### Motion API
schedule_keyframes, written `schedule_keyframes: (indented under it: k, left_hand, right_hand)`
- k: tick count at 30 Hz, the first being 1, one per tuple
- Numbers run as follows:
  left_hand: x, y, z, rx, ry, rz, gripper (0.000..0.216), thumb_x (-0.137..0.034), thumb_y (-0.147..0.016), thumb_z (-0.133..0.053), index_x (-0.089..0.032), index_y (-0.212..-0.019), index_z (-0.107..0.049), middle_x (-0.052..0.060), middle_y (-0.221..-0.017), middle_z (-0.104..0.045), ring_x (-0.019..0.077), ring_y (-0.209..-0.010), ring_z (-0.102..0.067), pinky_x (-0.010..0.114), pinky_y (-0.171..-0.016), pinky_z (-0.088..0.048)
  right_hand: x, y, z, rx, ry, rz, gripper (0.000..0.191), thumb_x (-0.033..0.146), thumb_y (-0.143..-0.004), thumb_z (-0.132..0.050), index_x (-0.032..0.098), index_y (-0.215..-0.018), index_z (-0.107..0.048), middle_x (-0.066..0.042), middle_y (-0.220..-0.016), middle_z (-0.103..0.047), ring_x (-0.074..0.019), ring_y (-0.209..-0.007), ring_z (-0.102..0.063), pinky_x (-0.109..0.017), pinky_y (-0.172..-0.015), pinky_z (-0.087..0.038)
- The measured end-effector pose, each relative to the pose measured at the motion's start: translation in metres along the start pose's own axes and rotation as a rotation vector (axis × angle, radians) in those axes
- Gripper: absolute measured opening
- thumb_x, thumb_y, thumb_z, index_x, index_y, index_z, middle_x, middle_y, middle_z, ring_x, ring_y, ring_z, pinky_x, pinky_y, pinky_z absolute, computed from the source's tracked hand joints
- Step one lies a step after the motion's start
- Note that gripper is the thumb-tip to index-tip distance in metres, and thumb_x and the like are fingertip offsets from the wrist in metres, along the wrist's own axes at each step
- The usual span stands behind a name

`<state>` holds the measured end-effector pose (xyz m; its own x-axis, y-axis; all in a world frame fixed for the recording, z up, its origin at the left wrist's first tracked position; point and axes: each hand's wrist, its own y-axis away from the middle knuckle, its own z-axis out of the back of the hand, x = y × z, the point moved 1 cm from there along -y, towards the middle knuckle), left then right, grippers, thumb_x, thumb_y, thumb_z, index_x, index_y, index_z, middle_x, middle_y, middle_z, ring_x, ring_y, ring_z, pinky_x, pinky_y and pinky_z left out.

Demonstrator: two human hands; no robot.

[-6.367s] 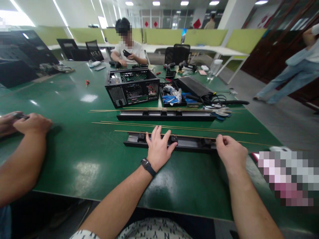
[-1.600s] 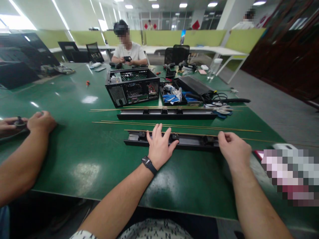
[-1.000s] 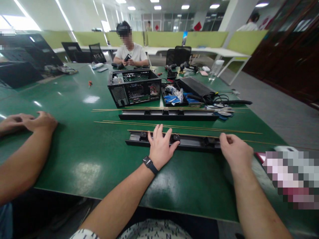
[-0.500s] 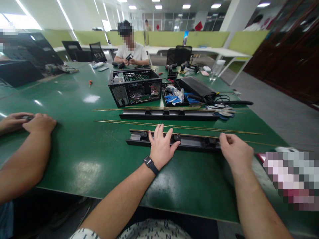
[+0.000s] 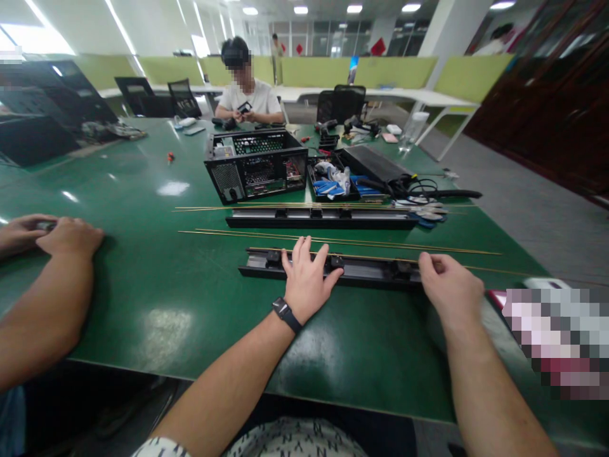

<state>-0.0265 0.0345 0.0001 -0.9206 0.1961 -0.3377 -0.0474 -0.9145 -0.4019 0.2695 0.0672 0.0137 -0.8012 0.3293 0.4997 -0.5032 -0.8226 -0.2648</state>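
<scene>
A long black rail (image 5: 366,270) with black clips lies across the green table (image 5: 157,279) in front of me. My left hand (image 5: 307,276), with a black watch on the wrist, rests flat on the rail, fingers spread. At the rail's right end my right hand (image 5: 450,289) is curled, pinching a thin brass rod (image 5: 380,258) that runs along the rail's top. Two more brass rods (image 5: 342,241) lie just beyond. A second black rail (image 5: 318,219) lies farther back.
An open black computer case (image 5: 257,165), a tray of blue parts (image 5: 333,181), a black cover and cables stand behind the rails. A co-worker's forearm and hands (image 5: 52,238) rest at the left. Another person sits at the far side.
My hands have barely moved on the rail and rod. The co-worker's hands at the left have shifted a little. A person walking at the far right 6.4 s ago is gone.
</scene>
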Motion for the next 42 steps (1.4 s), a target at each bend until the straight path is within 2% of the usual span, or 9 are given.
schedule_keyframes:
  k: [8,14,22,33,42]
  left_hand:
    - [-0.0006,-0.0006,0.0020,0.004,0.004,0.004,0.056,-0.054,-0.102,-0.067,-0.027,-0.150,-0.063,0.022,-0.170,-0.045,0.0380,-0.164,-0.034,0.077,-0.129,-0.027]
    - [-0.0005,-0.0006,0.0012,0.007,-0.004,0.005,0.055,-0.054,-0.102,-0.066,-0.027,-0.150,-0.064,0.022,-0.170,-0.046,0.0376,-0.164,-0.034,0.077,-0.129,-0.027]
    - [-0.0005,-0.0005,0.0012,-0.003,-0.002,0.000,0.056,-0.054,-0.102,-0.066,-0.027,-0.150,-0.063,0.021,-0.170,-0.047,0.0375,-0.164,-0.035,0.077,-0.129,-0.027]
    - [-0.0004,-0.0005,0.0003,0.006,-0.004,0.001,0.056,-0.055,-0.102,-0.066,-0.027,-0.151,-0.062,0.021,-0.170,-0.046,0.0372,-0.164,-0.034,0.077,-0.129,-0.027]
    - [-0.0007,0.0001,0.0019,0.001,0.007,-0.002,0.056,-0.053,-0.102,-0.067,-0.027,-0.151,-0.062,0.022,-0.170,-0.046,0.0378,-0.164,-0.034,0.077,-0.129,-0.027]
  right_hand:
    - [-0.0074,-0.0049,0.0006,-0.048,0.076,-0.009,0.037,0.052,-0.094,-0.056,0.024,-0.087,-0.078,-0.009,-0.078,-0.074,-0.0281,-0.074,-0.064,-0.041,-0.072,-0.044]
    - [-0.0027,-0.0026,0.0031,-0.020,0.022,-0.036,0.034,0.052,-0.093,-0.059,0.024,-0.094,-0.078,-0.008,-0.083,-0.076,-0.0287,-0.079,-0.066,-0.041,-0.077,-0.047]
    - [-0.0014,-0.0028,0.0020,-0.012,0.060,-0.016,0.035,0.053,-0.093,-0.058,0.024,-0.087,-0.077,-0.007,-0.078,-0.074,-0.0275,-0.075,-0.064,-0.040,-0.073,-0.044]
    - [-0.0013,-0.0018,0.0027,-0.014,0.018,-0.018,0.037,0.054,-0.093,-0.059,0.024,-0.094,-0.080,-0.009,-0.083,-0.076,-0.0292,-0.079,-0.067,-0.041,-0.077,-0.047]
    - [-0.0034,-0.0037,0.0054,-0.026,0.080,-0.037,0.036,0.052,-0.093,-0.053,0.025,-0.088,-0.076,-0.010,-0.084,-0.075,-0.0314,-0.080,-0.066,-0.043,-0.077,-0.046]
